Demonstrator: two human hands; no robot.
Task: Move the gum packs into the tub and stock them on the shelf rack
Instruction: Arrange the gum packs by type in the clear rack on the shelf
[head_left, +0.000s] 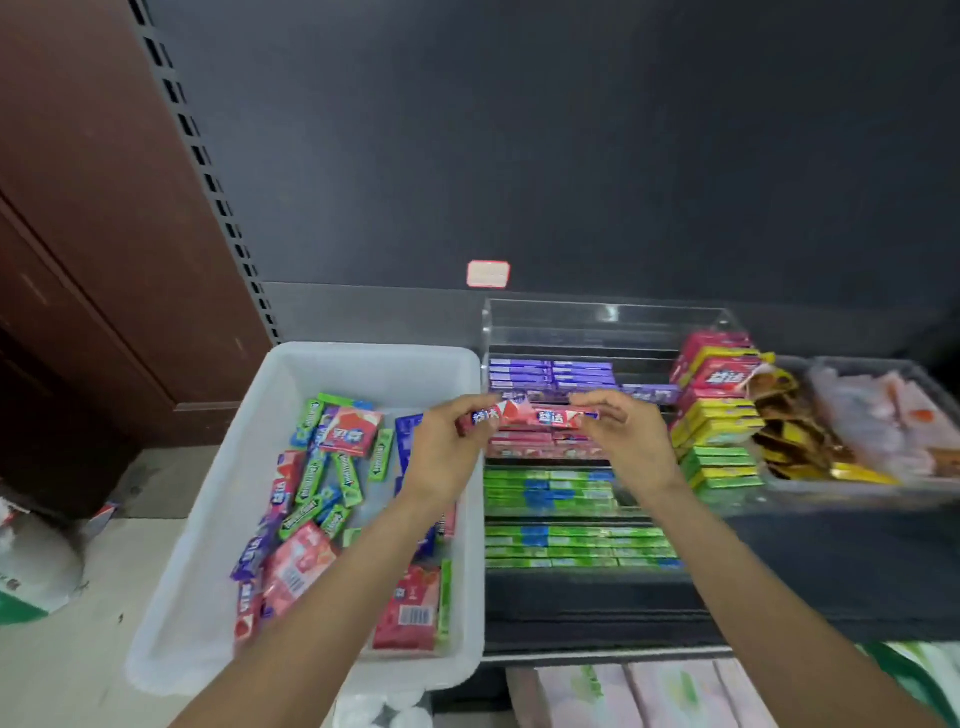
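Note:
A white plastic tub (223, 519) on the left holds several loose gum packs (332, 478) in green, purple, pink and red. To its right a clear tiered rack (613, 322) carries rows of purple (550, 375), pink (524, 441) and green (550, 491) packs. My left hand (447, 447) and my right hand (618, 434) are raised side by side over the rack's pink row. Together they grip red and blue gum packs (540, 415) held end to end between the fingertips.
Stacks of red, yellow and green boxes (719, 415) stand at the rack's right end. A clear bin (852, 431) of wrapped snacks lies further right. A dark back panel (519, 156) rises behind the shelf. White bags (31, 561) sit on the floor at left.

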